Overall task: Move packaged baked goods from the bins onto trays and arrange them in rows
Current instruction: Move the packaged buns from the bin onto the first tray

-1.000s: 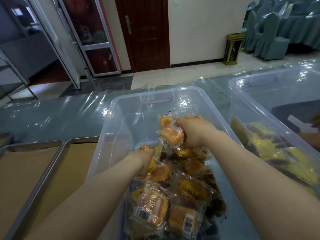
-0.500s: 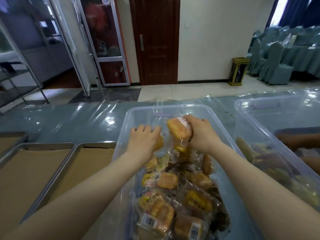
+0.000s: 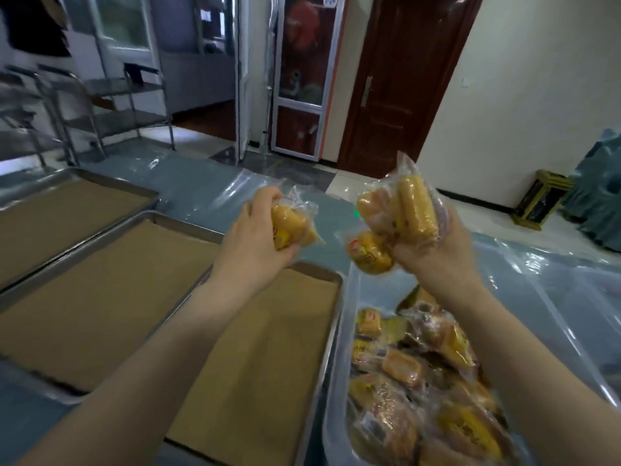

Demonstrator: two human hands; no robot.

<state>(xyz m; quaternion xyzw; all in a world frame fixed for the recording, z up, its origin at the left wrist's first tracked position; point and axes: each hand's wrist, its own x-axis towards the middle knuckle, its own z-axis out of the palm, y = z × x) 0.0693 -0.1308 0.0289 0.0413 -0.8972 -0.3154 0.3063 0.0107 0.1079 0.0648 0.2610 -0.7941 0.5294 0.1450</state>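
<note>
Clear bin (image 3: pixel 339 381) below my right hand (image 3: pixel 437 250): heaped with wrapped cakes (image 3: pixel 420 381). Paper-lined tray (image 3: pixel 322 348) under my left hand (image 3: pixel 250 243): nothing on the paper. Left fingers curled tight round one wrapped cake (image 3: pixel 289 227), long axis tilted down-right. Right fingers clamp a bunch of packets (image 3: pixel 396 220); longest one stands near upright.

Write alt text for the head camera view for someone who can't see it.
Two bare hands, left hand and right hand, each hold wrapped pastries above a paper-lined metal tray and a clear bin of more packets. Two more lined trays sit to the left.
</note>
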